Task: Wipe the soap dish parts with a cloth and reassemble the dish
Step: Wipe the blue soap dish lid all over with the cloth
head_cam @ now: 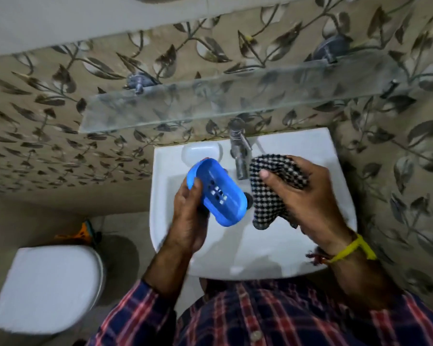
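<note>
A blue oval soap dish [216, 192] with drain holes in its floor is held tilted over the white sink [250, 245]. My left hand [189, 216] grips it from below and the left side, thumb on its rim. My right hand [308, 198] is closed around a bunched black-and-white checked cloth [268, 191], just right of the dish and apart from it. Whether the dish is one part or two nested parts cannot be told.
A chrome tap [239, 148] stands at the back of the sink, with a moulded soap recess [201, 151] to its left. A glass shelf [235, 96] juts out above. A white toilet lid [48, 288] is lower left.
</note>
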`<state>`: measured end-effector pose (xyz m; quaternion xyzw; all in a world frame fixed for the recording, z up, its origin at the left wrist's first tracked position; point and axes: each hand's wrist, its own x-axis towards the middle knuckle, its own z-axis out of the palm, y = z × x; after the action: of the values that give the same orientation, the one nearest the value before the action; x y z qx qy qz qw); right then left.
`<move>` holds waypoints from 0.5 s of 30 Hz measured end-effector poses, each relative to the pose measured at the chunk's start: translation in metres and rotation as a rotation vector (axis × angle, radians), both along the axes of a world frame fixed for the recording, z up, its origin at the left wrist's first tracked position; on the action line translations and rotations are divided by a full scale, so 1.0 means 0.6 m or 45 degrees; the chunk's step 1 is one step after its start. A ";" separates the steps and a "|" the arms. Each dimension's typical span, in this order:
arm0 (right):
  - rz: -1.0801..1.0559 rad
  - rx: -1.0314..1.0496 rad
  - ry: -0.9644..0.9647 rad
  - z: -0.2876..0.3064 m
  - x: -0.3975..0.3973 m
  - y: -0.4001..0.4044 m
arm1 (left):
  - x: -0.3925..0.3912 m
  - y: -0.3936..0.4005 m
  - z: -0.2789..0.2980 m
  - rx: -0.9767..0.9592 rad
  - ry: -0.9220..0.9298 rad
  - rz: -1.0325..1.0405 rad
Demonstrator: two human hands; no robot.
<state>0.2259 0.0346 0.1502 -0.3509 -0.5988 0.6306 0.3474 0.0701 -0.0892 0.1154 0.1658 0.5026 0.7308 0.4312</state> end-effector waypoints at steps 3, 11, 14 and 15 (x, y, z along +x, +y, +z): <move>-0.015 -0.004 0.060 0.021 0.015 -0.001 | 0.017 0.003 0.015 -0.015 -0.433 -0.062; 0.090 -0.012 0.142 0.083 0.010 -0.040 | 0.006 -0.017 0.038 0.039 -0.681 -0.182; 0.032 -0.065 0.124 0.088 -0.019 -0.077 | -0.018 -0.033 0.047 0.009 -0.555 -0.229; 0.031 -0.118 0.149 0.088 -0.032 -0.090 | -0.025 -0.037 0.049 0.001 -0.508 -0.235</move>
<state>0.2068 -0.0194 0.2030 -0.3217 -0.5520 0.6812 0.3575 0.0551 -0.1114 0.1445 0.0634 0.3897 0.7066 0.5873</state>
